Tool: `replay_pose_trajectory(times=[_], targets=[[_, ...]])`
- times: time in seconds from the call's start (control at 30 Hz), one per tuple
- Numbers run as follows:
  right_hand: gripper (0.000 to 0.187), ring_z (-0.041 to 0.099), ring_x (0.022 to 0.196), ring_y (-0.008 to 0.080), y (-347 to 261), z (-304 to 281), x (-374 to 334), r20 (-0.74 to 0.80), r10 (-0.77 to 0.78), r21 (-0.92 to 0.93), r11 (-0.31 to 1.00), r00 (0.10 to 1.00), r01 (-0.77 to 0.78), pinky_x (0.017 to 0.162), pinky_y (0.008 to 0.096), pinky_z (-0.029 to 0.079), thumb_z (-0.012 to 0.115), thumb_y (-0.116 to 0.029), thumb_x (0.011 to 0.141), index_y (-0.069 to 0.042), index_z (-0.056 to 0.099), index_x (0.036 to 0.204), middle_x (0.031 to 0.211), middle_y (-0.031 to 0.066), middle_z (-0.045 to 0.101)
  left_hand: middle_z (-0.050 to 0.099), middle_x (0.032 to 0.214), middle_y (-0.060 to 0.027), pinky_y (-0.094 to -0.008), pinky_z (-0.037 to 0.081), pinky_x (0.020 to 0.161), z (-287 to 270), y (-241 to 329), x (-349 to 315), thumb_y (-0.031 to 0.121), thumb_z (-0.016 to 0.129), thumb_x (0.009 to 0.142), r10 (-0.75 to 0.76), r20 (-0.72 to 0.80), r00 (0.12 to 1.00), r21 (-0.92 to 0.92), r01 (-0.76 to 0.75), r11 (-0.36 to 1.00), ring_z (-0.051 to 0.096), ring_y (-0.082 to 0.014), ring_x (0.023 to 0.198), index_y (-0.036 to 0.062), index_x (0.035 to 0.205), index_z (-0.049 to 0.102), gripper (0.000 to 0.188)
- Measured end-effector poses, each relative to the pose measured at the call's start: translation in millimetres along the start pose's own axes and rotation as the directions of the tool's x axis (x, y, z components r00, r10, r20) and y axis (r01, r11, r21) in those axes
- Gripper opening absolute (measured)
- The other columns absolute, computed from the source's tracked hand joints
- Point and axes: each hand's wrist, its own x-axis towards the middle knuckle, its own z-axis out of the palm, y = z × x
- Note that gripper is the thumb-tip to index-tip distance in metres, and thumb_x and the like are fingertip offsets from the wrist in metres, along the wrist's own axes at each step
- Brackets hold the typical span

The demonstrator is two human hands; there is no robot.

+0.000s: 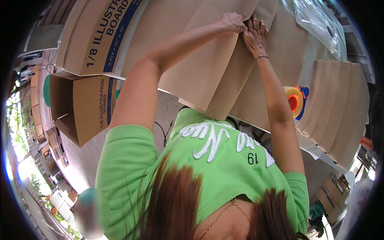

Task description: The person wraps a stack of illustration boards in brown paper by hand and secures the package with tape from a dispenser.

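Note:
A large brown cardboard sheet, with fold lines and flaps, lies over the table and reaches past its near edge. At its far part my left hand is closed on the edge of a raised cardboard flap. Close beside it, my right hand lies with fingers stretched out on the cardboard, pressing near the fold. The fingertips of my left hand are partly hidden. To the right of my right forearm sits a tape dispenser with a roll of tape, an orange hub and a blue body.
Folded cardboard pieces are stacked at the right. Clear plastic wrapping lies at the far right. A flat printed carton rests at the far left, and an opened box stands below it. The white table edge runs before me.

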Motion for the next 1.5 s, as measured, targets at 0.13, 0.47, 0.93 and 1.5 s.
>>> replay_pose_trajectory(times=[0.13, 0.47, 0.93, 1.5], targets=[[0.048, 0.032, 0.132, 0.0337, -5, -5, 0, 0.014, -0.007, -0.1, 0.995, 1.0, 0.008, 0.105, 0.0495, 0.025, 0.042, -0.037, 0.093, -0.016, 0.044, 0.136, 0.143, 0.0054, 0.04, 0.067, 0.106, -0.0164, -0.0414, 0.05, 0.09, 8, -8, 4, 0.035, 0.055, 0.073, 0.139, -0.144, 0.98, 0.135, -0.12, 0.983, 0.064, -0.0332, 0.102, 0.0039, 0.107, 0.069, 0.048], [0.054, 0.029, 0.137, 0.0317, -17, -3, 5, -0.081, 0.134, 0.074, 0.989, 0.988, -0.129, 0.113, 0.0451, 0.022, 0.041, -0.034, 0.095, -0.01, 0.037, 0.143, 0.149, 0.0085, 0.032, 0.066, 0.096, -0.0234, -0.0477, 0.05, 0.083, -3, -9, 14, 0.038, 0.056, 0.082, 0.138, -0.211, 0.968, 0.059, -0.128, 0.99, 0.064, -0.0395, 0.091, 0.0001, 0.091, 0.069, 0.041], [0.056, 0.017, 0.144, 0.0308, -26, -29, 7, 0.077, 0.229, 0.132, 0.962, 0.97, -0.238, 0.117, 0.0442, 0.013, 0.032, -0.032, 0.098, -0.011, 0.026, 0.149, 0.155, 0.0105, 0.022, 0.064, 0.081, -0.0209, -0.0458, 0.047, 0.073, -10, 4, 5, 0.038, 0.045, 0.093, 0.073, -0.281, 0.957, -0.319, -0.164, 0.933, 0.063, -0.0377, 0.079, 0.0038, 0.088, 0.067, 0.041], [0.055, 0.015, 0.144, 0.0287, -25, -27, 9, 0.12, 0.214, 0.047, 0.974, 0.97, -0.22, 0.116, 0.0437, 0.013, 0.037, -0.034, 0.097, -0.016, 0.029, 0.148, 0.155, 0.0061, 0.021, 0.062, 0.077, -0.0206, -0.0398, 0.046, 0.066, 10, 20, -8, 0.033, 0.052, 0.093, -0.188, -0.454, 0.871, -0.56, -0.115, 0.821, 0.06, -0.0372, 0.071, 0.0029, 0.089, 0.066, 0.034]])
